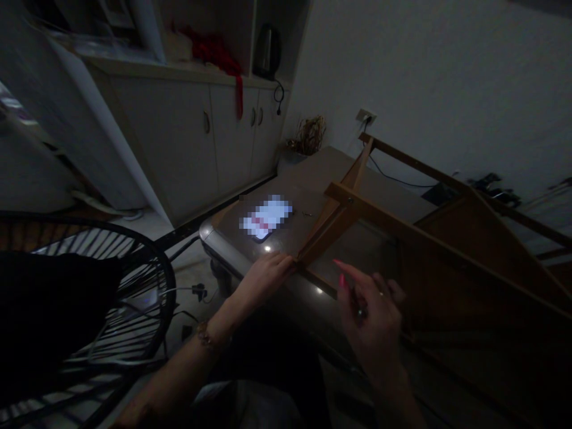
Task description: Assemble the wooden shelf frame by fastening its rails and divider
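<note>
A brown wooden frame [411, 229], with crossbars and a dark panel, lies tilted on the glossy table [250, 250]. My left hand [270, 271] is closed round the frame's near lower corner, its fingertips partly hidden behind the wood. To the right, just above the table's near edge, hovers my right hand [373, 310], apart from the frame's near bar. Its thumb and index finger are extended with a gap between them, and the other fingers curl in. A small shiny thing shows in that palm, too dim to name. Small thin pieces [307, 214], perhaps screws, lie beyond the left hand.
A phone [268, 217] with a lit, blurred screen lies on the table. Left stands a round black corded chair [156, 286] with dark cloth on it. White cabinets [179, 137] line the back, with a kettle [267, 52] above. A wall outlet [366, 115] has a cord.
</note>
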Motion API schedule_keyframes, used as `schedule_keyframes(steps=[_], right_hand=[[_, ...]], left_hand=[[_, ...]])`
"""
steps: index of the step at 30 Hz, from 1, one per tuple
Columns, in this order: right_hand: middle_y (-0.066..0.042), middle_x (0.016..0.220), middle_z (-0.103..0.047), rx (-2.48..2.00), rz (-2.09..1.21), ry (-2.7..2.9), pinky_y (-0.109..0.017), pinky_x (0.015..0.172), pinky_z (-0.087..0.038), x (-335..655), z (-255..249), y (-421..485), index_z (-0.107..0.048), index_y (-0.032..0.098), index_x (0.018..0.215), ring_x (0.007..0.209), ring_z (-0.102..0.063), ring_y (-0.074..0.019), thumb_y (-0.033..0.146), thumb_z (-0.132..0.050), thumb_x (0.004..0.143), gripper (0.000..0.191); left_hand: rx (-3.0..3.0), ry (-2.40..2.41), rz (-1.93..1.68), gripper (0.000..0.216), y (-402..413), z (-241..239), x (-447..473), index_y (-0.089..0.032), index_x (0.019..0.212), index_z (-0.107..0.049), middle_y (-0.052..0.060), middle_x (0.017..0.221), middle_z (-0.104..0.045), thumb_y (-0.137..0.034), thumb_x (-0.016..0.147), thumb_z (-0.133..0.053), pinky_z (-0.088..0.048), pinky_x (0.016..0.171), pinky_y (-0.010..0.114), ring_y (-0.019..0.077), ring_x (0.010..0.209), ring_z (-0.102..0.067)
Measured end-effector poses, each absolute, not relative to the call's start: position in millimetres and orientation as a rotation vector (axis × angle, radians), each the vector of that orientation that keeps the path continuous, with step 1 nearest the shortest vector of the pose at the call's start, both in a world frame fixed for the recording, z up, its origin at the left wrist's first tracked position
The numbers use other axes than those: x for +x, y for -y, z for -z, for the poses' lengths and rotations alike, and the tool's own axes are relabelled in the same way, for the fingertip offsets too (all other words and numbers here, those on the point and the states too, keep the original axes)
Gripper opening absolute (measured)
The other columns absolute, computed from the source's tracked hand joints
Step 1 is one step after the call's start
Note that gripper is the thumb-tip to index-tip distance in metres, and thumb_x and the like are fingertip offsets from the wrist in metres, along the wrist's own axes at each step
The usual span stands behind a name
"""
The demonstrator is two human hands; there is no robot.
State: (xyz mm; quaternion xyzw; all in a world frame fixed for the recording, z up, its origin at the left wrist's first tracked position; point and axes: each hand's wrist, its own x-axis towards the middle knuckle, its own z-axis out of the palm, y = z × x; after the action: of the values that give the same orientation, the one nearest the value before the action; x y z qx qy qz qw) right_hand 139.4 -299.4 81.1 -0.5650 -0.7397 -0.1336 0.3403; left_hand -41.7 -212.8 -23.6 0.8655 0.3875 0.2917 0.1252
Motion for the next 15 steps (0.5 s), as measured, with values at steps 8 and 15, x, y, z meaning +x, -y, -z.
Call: schedule_keyframes(steps=[8, 15], right_hand=[[0.004, 0.071, -0.059, -1.492, 0.343, 2.148, -0.035, 0.075, -0.038, 139.5, -230.6, 257.3, -0.062, 0.03, 0.118, 0.06, -0.053, -0.0121, 0.036, -0.032, 0.101, 0.035], [-0.001, 0.09, -0.069, -1.797, -0.086, 2.242, -0.044, 0.091, -0.03, 126.4, -224.5, 172.3, -0.071, 0.013, 0.097, 0.09, -0.06, -0.0147, 0.037, -0.038, 0.099, 0.041]], left_hand=[[2.47, -1.123, -0.83, 0.015, 214.1, 20.7, -40.5, -0.017, 0.098, -0.058, 0.005, 0.093, -0.067, -0.024, 0.098, -0.045, -0.05, 0.078, 0.031, 0.0194, 0.087, -0.063], [2.41, -1.141, -0.879, 0.016, 216.4, 20.6, -40.6, -0.017, 0.097, -0.059, 0.006, 0.092, -0.066, -0.026, 0.098, -0.045, -0.05, 0.079, 0.031, 0.0188, 0.086, -0.062]])
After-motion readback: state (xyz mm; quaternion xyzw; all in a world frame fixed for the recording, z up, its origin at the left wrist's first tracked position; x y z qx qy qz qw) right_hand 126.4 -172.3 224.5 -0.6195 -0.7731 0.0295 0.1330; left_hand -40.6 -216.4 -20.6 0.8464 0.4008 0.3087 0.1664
